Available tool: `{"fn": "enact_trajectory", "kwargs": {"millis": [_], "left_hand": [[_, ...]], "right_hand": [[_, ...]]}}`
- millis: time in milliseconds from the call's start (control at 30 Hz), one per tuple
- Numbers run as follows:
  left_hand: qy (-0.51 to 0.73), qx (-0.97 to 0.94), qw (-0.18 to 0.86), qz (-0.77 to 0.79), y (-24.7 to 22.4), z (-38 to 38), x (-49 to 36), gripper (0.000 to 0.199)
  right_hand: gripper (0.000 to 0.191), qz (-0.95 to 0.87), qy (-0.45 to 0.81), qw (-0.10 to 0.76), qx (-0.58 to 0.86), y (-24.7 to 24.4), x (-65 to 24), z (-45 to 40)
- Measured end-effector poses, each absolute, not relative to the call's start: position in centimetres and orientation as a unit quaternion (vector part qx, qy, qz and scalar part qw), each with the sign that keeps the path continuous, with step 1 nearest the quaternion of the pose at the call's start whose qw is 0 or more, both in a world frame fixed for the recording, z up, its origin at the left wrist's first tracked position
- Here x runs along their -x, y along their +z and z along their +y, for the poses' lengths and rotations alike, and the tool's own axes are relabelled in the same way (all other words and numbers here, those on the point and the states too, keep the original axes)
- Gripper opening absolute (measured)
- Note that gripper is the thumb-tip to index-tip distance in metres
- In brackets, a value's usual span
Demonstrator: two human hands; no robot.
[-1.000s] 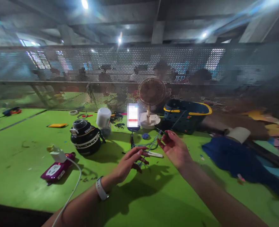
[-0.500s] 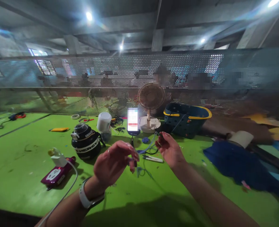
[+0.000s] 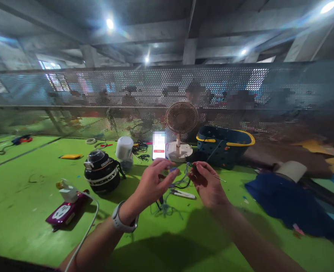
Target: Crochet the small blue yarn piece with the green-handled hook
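Note:
Above the green table, my right hand [image 3: 208, 183] is closed in a pinch on blue-grey yarn [image 3: 187, 169]; a thin metal needle or hook [image 3: 220, 179] sticks out to its right. Left of it, my left hand [image 3: 158, 181] has thumb and fingers apart, palm turned down, with a white watch on the wrist. No object shows clearly between its fingers. Loose yarn [image 3: 165, 209] lies tangled on the table below the hands. A white-handled cutter [image 3: 183, 194] rests between the hands, farther down. Behind them a lit phone [image 3: 159, 147] stands upright.
A white fan [image 3: 181, 119] and a dark basket with yellow handles [image 3: 222, 149] stand behind. On the left are a black flask [image 3: 101, 173], a white jar [image 3: 124, 147] and a purple power strip [image 3: 66, 211] with a cable. Dark blue cloth [image 3: 286, 200] lies right.
My left hand has moved right and up, turning palm down, closer to my right hand. The metal tool now shows more behind my right hand. The phone screen has changed.

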State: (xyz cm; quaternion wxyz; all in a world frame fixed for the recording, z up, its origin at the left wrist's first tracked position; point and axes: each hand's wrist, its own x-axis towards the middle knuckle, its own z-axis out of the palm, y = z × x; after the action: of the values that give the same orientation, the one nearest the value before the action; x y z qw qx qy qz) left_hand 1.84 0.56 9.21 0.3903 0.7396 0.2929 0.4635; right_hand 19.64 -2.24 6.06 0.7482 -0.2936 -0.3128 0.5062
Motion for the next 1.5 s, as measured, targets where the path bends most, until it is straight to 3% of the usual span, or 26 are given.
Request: {"fn": "enact_trajectory", "kwargs": {"millis": [133, 267, 467, 667, 833, 1500], "left_hand": [[0.458, -0.773, 0.357, 0.255, 8.7, 1.4, -2.6, 0.025], [0.458, -0.737, 0.439, 0.232, 7.5, 2.1, -3.1, 0.016], [0.415, -0.638, 0.614, 0.208, 6.3, 2.6, -3.4, 0.023], [0.425, -0.586, 0.664, 0.186, 6.4, 2.3, -3.2, 0.024], [0.36, -0.519, 0.758, 0.164, 6.2, 2.0, -3.0, 0.03], [0.374, -0.445, 0.779, 0.235, 5.3, 1.7, -3.3, 0.036]], "right_hand": [[0.023, -0.306, 0.524, 0.733, 0.307, 6.2, -19.1, -2.6], [0.025, -0.299, 0.531, 0.727, 0.316, 6.2, -19.0, -2.8], [0.025, -0.306, 0.532, 0.721, 0.321, 6.6, -18.9, -3.1], [0.025, -0.302, 0.527, 0.728, 0.32, 6.4, -19.0, -2.9], [0.025, -0.296, 0.527, 0.728, 0.323, 6.3, -19.2, -2.9], [0.026, -0.329, 0.5, 0.723, 0.344, 5.9, -19.3, -3.0]]}}
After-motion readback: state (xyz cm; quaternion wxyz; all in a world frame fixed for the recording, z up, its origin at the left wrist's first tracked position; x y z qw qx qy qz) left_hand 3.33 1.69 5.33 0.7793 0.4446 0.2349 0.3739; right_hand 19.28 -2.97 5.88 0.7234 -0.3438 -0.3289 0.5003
